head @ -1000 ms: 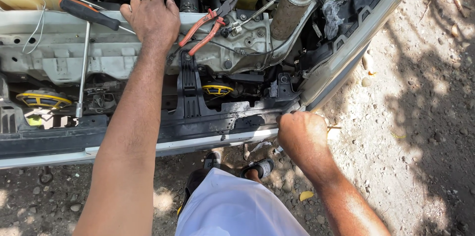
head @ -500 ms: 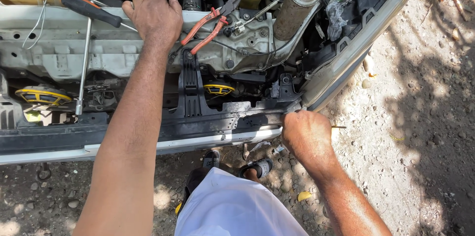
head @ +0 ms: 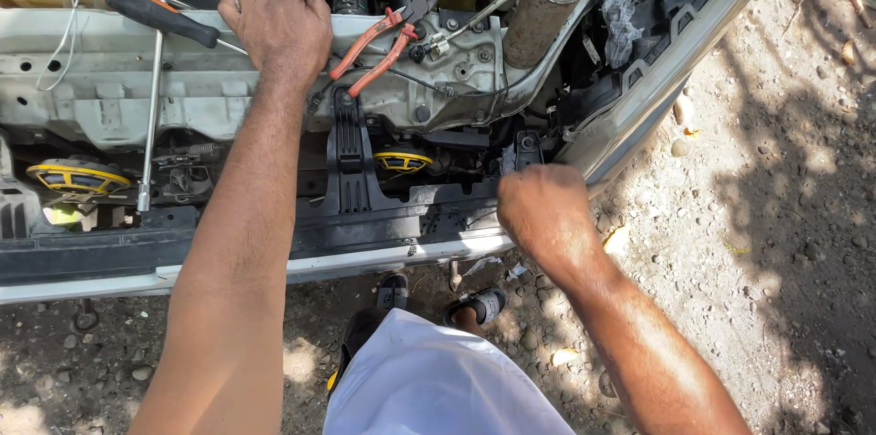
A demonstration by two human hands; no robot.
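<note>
The cross panel (head: 119,79) under the left hand (head: 278,29) is dull, scuffed painted metal, and the front bar (head: 109,257) near the right hand (head: 543,216) is matt black plastic. The pliers (head: 383,38) have glossy red plastic grips and dark steel jaws; the screwdriver (head: 160,15) has a black and orange plastic handle. To the right, the cylinder (head: 543,15) is dusty, rusted metal, and the ground (head: 776,216) is rough gravel and dirt.

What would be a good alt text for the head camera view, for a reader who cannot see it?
Seen from above, a person leans over an open car engine bay: the left hand rests flat on the metal crossmember beside red-handled pliers, and the right hand, closed in a fist, works at the front panel's edge. A screwdriver lies nearby.
</note>
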